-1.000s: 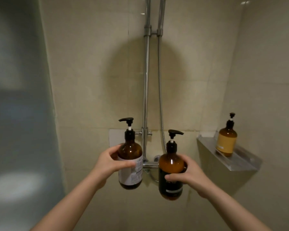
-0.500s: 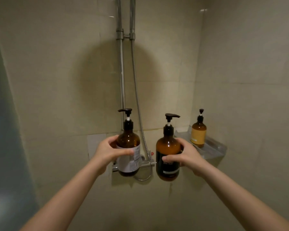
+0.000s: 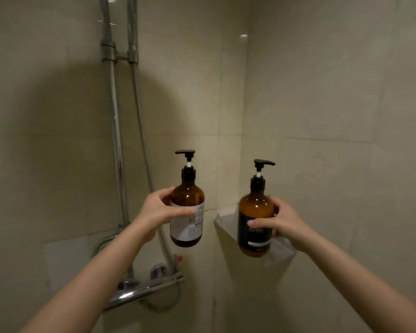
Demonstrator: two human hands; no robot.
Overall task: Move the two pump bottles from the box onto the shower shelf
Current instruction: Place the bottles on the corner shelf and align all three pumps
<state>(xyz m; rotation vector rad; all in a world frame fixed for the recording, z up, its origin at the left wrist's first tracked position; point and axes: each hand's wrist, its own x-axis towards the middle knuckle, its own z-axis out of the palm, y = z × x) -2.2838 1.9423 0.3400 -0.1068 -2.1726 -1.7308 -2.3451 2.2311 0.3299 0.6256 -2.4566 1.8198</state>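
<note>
left thumb [image 3: 178, 211] lies across the front of the amber glass pump bottle with the white label [image 3: 187, 197], and the other fingers curl round its back, so the left hand [image 3: 157, 212] grips that bottle about its upper half. the bottle is upright, held in the air in front of the beige tiled wall [image 3: 58, 140], to the left of the corner and apart from the shelf. its black pump nozzle points left.

right thumb [image 3: 256, 222] presses on the front of the amber glass pump bottle with the black label [image 3: 256, 205], with the fingers wrapped round the far side, so the right hand [image 3: 285, 224] holds it at mid-height. this bottle is upright as well, its pump nozzle pointing right. it is in front of the pale corner shower shelf [image 3: 226, 222] and covers much of it; whether its base touches the shelf cannot be told. the two bottles are apart, with the wall corner between them.

left of the left hand run the chrome shower rail [image 3: 115, 140] and the ribbed metal hose [image 3: 142, 121], and below that hand the chrome mixer bar [image 3: 144, 290] juts from the wall.
</note>
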